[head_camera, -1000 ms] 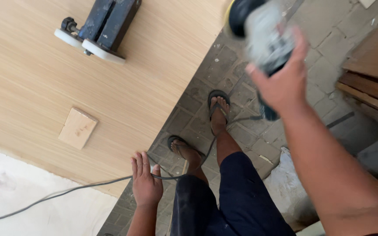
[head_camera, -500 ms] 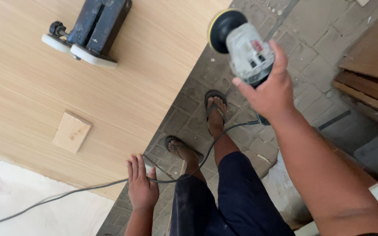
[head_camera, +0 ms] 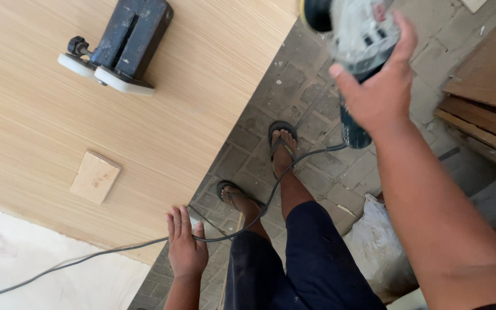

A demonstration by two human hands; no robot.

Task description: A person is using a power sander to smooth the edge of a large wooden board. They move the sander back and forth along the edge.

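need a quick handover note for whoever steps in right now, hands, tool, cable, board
Right hand: shut on the power tool, a grey handheld polisher with a dark round pad, held up in the air beyond the board's corner.
Left hand: fingers open, resting at the near edge of the wooden board, with the tool's cable running under it.
On the board: a black clamp-like tool and a small wooden block.
Done: tool picked up. Left: the pad is not yet on the board.
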